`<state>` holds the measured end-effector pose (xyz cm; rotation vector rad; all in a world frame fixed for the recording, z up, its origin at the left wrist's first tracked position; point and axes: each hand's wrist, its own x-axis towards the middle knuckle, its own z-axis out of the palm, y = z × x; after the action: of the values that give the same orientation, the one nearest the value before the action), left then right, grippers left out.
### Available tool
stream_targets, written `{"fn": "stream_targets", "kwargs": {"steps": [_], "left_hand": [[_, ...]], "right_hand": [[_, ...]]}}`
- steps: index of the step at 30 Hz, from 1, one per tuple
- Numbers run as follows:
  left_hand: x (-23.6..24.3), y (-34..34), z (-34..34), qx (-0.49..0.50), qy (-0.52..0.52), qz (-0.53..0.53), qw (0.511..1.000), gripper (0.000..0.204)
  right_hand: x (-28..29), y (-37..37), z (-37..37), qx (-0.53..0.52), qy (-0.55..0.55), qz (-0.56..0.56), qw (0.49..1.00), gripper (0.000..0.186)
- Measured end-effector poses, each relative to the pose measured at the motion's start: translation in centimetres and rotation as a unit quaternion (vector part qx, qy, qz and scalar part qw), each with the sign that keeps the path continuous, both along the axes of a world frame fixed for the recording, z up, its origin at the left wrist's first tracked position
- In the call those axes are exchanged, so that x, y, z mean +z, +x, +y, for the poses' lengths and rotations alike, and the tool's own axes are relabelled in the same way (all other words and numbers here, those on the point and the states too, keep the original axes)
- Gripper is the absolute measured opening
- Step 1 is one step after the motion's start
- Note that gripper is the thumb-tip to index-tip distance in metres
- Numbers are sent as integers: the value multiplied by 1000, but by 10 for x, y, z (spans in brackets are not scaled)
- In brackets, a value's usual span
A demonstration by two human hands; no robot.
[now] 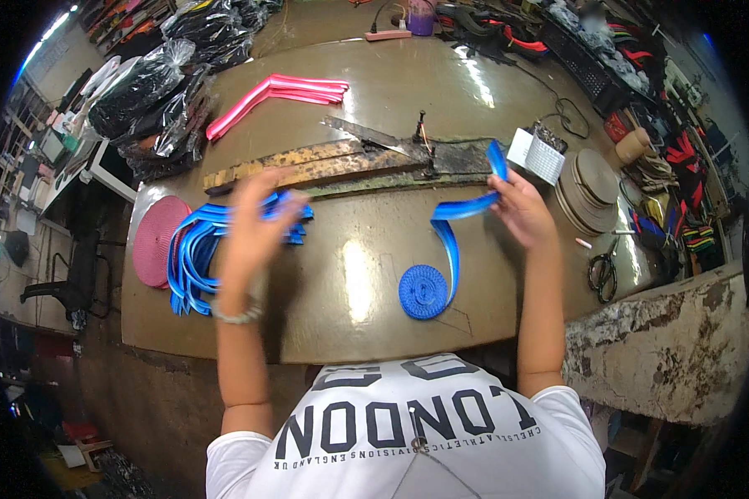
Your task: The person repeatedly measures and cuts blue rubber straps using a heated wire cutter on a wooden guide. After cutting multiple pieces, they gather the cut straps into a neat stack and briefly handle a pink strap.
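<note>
In the head view, your right hand (526, 212), right of the centre of the frame, has its thumb and fingers pinched on a blue strap (449, 241). The strap's free end sticks up above your fingers, and its other end curves down to a coiled blue roll (423, 291) on the table (358, 224), just below the centre of the frame. Your left hand (262, 212), left of centre, is blurred over a bundle of blue strips (186, 258); you cannot tell how far it is open or whether it grips any. A pink roll (154, 241) sits beside that bundle, pink strips (283, 87) lie at upper left, and scissors (602, 276) lie at right.
</note>
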<state>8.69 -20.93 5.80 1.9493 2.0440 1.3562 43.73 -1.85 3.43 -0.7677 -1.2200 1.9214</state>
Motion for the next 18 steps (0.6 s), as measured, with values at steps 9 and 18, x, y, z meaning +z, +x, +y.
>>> {"fn": "stream_targets", "kwargs": {"steps": [9,18], "left_hand": [[-29,116,26,-212,-174,-163,948,66],[-31,69,5,-185,-214,-234,930,24]], "right_hand": [[-16,-42,-75,38,4,36,999,25],[-22,-77,-137,33,525,-242,815,32]]}}
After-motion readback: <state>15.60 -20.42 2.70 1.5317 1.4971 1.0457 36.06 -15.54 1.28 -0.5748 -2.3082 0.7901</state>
